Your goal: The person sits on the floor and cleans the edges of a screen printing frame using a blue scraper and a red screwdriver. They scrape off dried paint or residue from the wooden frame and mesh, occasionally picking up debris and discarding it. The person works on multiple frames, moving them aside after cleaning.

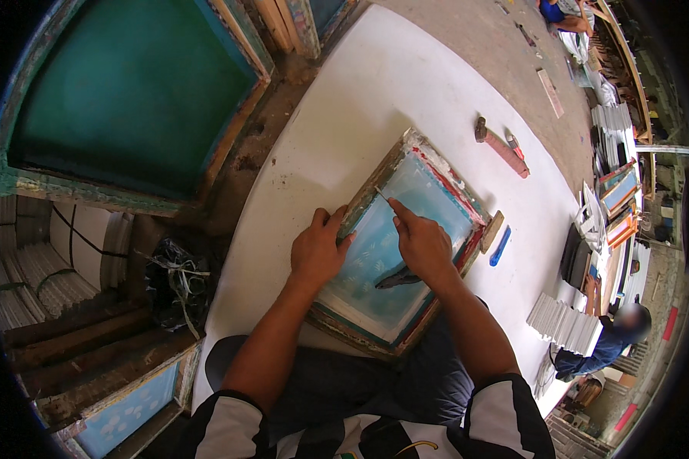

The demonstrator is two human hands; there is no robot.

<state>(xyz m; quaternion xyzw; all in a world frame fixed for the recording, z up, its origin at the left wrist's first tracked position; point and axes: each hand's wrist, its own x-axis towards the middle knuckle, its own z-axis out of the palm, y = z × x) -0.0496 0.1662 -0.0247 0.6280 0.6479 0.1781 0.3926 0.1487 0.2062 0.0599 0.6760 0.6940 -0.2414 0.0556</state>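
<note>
A wooden silk-screen frame (pixel 406 149) with pale blue mesh lies tilted partly across my lap and partly on the white table. My left hand (pixel 319 249) grips its left rail, thumb over the inner edge. Over the mesh, my right hand (pixel 425 246) closes around a thin tool (pixel 380 192), whose narrow metal tip touches or nearly touches the inside of the left rail. Most of the tool is hidden by the fingers. A dark elongated shape (pixel 394 278) shows on the mesh below my right hand; I cannot tell what it is.
On the white table (pixel 344 99) lie a hammer (pixel 504 147), a small red-and-white item (pixel 514 142), a wooden block (pixel 492 232) and a blue cutter-like tool (pixel 501 245). A large green screen (pixel 130 92) stands at left. A person (pixel 608 336) sits right, near stacked sheets (pixel 565 324).
</note>
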